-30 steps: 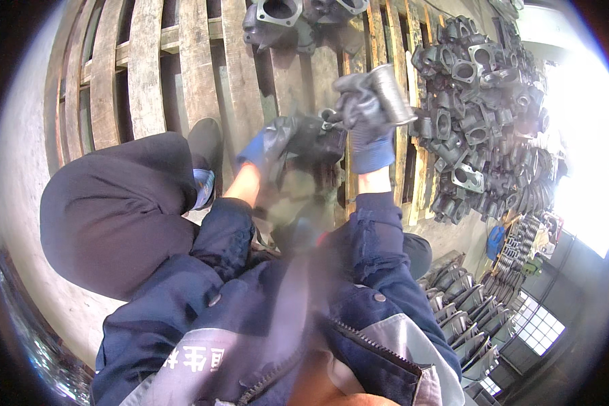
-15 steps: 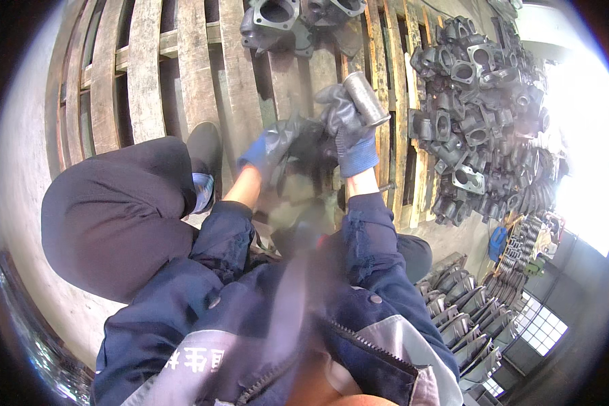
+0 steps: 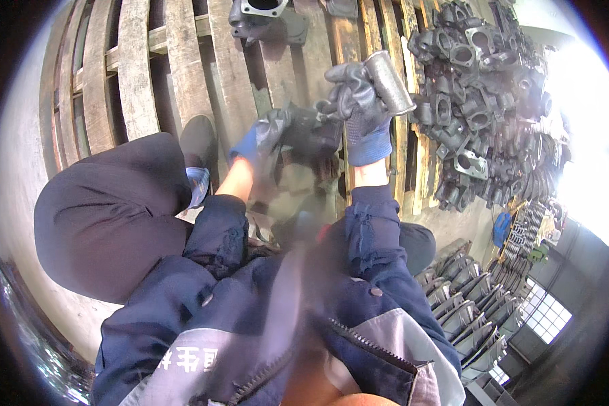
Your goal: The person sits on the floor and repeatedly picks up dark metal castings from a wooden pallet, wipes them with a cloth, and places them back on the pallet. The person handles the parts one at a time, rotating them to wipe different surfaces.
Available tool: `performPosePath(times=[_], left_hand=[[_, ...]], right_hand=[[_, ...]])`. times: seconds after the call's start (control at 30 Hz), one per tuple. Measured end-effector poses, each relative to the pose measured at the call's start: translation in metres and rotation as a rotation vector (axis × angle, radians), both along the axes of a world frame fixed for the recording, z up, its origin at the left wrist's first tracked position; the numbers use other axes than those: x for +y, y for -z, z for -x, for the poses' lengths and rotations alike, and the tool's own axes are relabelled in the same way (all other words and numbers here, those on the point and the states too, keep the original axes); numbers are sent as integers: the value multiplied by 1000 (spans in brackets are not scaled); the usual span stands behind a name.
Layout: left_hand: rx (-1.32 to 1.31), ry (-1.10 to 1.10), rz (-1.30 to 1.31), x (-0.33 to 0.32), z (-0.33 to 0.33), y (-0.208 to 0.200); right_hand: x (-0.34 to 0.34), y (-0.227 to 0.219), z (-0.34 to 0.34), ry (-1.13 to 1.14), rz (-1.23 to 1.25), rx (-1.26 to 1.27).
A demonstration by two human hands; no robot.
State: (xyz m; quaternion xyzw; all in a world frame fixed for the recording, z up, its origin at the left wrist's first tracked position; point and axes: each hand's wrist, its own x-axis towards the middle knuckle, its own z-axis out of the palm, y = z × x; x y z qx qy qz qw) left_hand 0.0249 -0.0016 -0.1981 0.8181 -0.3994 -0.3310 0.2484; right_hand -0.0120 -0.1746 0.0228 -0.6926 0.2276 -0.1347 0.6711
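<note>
My left hand (image 3: 271, 130), in a grey-coated blue glove, is closed at the left end of a dark metal casting (image 3: 312, 134). That casting is blurred, and its lower part is hard to make out. To its right, my right hand (image 3: 357, 95) wears the same kind of glove, its fingers curled. A thick grey metal cylinder (image 3: 390, 82) sits tilted against the thumb side of the right hand, above the pallet. Whether a handle runs from the cylinder through the fist is hidden. The right wrist is close to the casting's right end.
A wooden slatted pallet (image 3: 139, 68) with gaps spreads ahead. On it, at the top edge, stands a flanged casting (image 3: 271, 24), with part of another casting (image 3: 342, 7) beside it. A large heap of castings (image 3: 477, 101) rises at the right; stacked metal parts (image 3: 470, 304) lie lower right.
My right hand and the cylinder have moved slightly right and up, while my left hand has shifted a little left. The castings at the top edge sit higher in view.
</note>
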Motion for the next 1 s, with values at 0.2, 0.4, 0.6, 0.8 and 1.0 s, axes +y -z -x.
performPosePath(times=[0.2,0.4,0.6,0.8,1.0], left_hand=[[587,-432,311,-9,3,-32],[575,-563,372,-7,2,-50],[560,-597,295,-8,2,-43],[482,-489,249,-9,-2,-40],[518,-500,229,-7,0,-41]], right_hand=[[7,10,14,112,256,-39],[8,5,17,114,48,-66],[0,2,24,84,8,-106],[-2,-1,26,139,-20,-72],[-28,18,56,479,-155,-58]])
